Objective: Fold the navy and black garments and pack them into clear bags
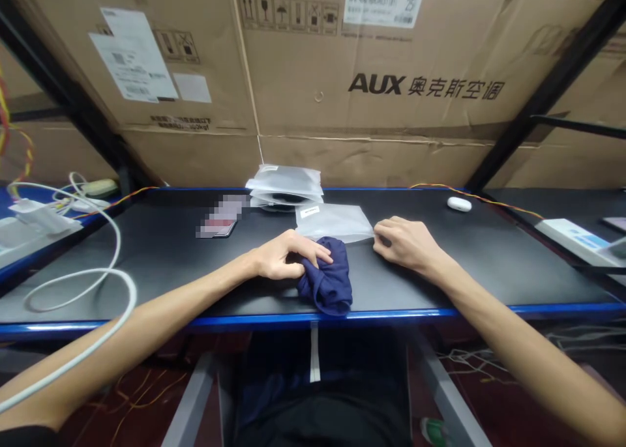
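Note:
My left hand (pixel 286 255) grips the top of a folded dark blue garment (pixel 328 281) that lies at the front edge of the black table (pixel 171 258). My right hand (pixel 408 242) pinches the right edge of a clear plastic bag (pixel 332 222) with a white label, which lies flat just behind the garment. The garment's upper end touches the bag's front edge.
A stack of clear bags (pixel 286 185) sits at the back centre. A phone (pixel 220 224) lies to the left, a white earbud case (pixel 459 204) to the right. White cables (pixel 88 284) loop on the left, a power strip (pixel 577 238) at right. Cardboard boxes (pixel 372 75) form the back wall.

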`<state>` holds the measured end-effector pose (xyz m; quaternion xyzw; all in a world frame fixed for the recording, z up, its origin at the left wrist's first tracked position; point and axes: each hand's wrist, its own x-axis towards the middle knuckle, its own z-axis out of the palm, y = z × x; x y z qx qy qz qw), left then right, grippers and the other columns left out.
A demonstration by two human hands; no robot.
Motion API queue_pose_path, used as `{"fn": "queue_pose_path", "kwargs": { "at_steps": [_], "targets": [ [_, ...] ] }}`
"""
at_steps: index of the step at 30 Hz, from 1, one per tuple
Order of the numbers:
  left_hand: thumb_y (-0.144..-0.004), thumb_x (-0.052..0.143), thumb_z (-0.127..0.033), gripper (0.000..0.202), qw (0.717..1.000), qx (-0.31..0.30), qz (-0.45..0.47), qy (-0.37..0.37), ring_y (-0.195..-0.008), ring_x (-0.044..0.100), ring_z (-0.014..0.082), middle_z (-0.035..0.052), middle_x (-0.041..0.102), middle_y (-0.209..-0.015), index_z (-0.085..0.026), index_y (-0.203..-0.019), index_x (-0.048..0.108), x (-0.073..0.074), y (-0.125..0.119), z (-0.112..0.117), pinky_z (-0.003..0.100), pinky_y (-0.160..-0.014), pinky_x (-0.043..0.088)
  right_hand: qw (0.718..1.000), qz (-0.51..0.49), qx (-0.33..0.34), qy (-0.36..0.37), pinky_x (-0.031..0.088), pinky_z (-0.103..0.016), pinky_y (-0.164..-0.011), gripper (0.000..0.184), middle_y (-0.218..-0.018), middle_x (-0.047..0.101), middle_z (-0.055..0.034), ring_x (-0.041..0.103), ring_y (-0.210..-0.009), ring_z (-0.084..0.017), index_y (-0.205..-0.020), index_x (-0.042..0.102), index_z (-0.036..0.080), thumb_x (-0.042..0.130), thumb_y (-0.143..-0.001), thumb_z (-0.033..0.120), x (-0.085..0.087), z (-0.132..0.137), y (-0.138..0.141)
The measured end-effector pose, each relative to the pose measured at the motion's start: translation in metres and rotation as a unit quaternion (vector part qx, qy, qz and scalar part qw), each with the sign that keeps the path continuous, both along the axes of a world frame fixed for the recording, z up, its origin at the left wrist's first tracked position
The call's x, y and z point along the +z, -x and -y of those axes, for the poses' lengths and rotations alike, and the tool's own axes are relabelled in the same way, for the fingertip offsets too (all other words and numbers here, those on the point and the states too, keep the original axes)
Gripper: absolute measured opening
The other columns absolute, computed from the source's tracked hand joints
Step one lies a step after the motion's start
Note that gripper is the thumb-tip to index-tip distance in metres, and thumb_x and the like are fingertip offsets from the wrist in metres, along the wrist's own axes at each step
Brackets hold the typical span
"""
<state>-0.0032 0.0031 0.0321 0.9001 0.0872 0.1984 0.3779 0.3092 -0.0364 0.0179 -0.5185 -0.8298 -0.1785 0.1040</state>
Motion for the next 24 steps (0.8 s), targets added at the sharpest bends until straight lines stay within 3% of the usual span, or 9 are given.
{"fn": "queue_pose_path", "kwargs": {
  "at_steps": [3,6,8,11,14,16,19,24],
  "targets": [
    [-0.073,0.059,-0.020,0.023,1.000,0.000,-0.003,-0.020,-0.122,0.067,0.0316,0.0121,0.075,-0.120,-0.018,-0.088,0.076,0.000,-0.001,0.000,0.046,-0.108,0.050,0.997,-0.044,0.063,0.007,0.054,-0.040,-0.086,0.034,-0.125,0.072,-0.0134,0.066,-0.115,-0.030,-0.121,0.068,0.018,0.058,-0.090,0.030,-0.003,0.001,0.003],
    [-0.071,0.057,-0.017,0.027,1.000,0.002,0.000,-0.027,-0.123,0.066,0.0309,0.0123,0.075,-0.120,-0.018,-0.090,0.076,-0.001,-0.001,0.000,0.046,-0.108,0.050,0.986,-0.061,0.141,0.059,0.046,-0.044,-0.110,0.049,-0.147,0.059,-0.0125,0.055,-0.135,-0.029,-0.143,0.056,0.019,0.054,-0.097,0.036,-0.007,0.001,0.007],
    [-0.070,0.056,-0.016,0.029,0.999,0.002,0.002,-0.032,-0.123,0.066,0.0305,0.0119,0.075,-0.121,-0.018,-0.091,0.076,-0.001,-0.001,0.000,0.045,-0.108,0.050,0.981,-0.061,0.154,0.097,0.047,-0.042,-0.110,0.044,-0.145,0.062,-0.0090,0.058,-0.133,-0.026,-0.141,0.059,0.023,0.050,-0.101,0.038,-0.007,0.002,0.009],
    [-0.069,0.054,-0.015,0.031,0.999,-0.001,0.002,-0.041,-0.123,0.066,0.0299,0.0113,0.074,-0.122,-0.018,-0.091,0.076,-0.001,0.000,0.002,0.043,-0.108,0.051,0.985,-0.051,0.126,0.109,0.052,-0.038,-0.100,0.033,-0.127,0.073,-0.0083,0.067,-0.119,-0.026,-0.123,0.070,0.023,0.048,-0.103,0.038,-0.003,0.002,0.008],
    [-0.068,0.054,-0.014,0.032,0.999,-0.003,-0.005,-0.043,-0.124,0.065,0.0295,0.0111,0.074,-0.123,-0.018,-0.091,0.076,-0.002,0.000,0.003,0.041,-0.109,0.050,0.993,-0.022,0.053,0.102,0.054,-0.036,-0.086,0.033,-0.102,0.079,-0.0083,0.073,-0.098,-0.027,-0.098,0.074,0.023,0.047,-0.103,0.040,0.001,-0.001,0.001],
    [-0.068,0.054,-0.014,0.033,0.999,-0.005,-0.005,-0.042,-0.124,0.065,0.0295,0.0106,0.073,-0.124,-0.018,-0.091,0.077,-0.002,0.000,0.002,0.042,-0.110,0.049,0.995,-0.010,-0.003,0.098,0.053,-0.036,-0.079,0.036,-0.093,0.079,-0.0093,0.074,-0.089,-0.028,-0.092,0.073,0.022,0.047,-0.103,0.043,0.001,-0.006,-0.006],
    [-0.069,0.054,-0.014,0.033,0.999,-0.006,-0.001,-0.047,-0.124,0.066,0.0297,0.0108,0.073,-0.124,-0.018,-0.092,0.077,-0.002,0.000,-0.001,0.043,-0.111,0.048,0.993,-0.018,-0.043,0.107,0.052,-0.037,-0.076,0.038,-0.095,0.078,-0.0110,0.074,-0.087,-0.029,-0.098,0.072,0.021,0.045,-0.103,0.048,-0.001,-0.015,-0.016],
    [-0.072,0.056,-0.016,0.033,0.997,0.020,-0.012,-0.069,-0.126,0.064,0.0298,0.0109,0.072,-0.126,-0.019,-0.097,0.077,-0.004,0.003,-0.009,0.045,-0.111,0.048,0.992,-0.052,0.008,0.116,0.051,-0.041,-0.095,0.042,-0.123,0.072,-0.0148,0.068,-0.110,-0.030,-0.128,0.063,0.019,0.042,-0.105,0.045,-0.008,-0.039,-0.024]
  ]
}}
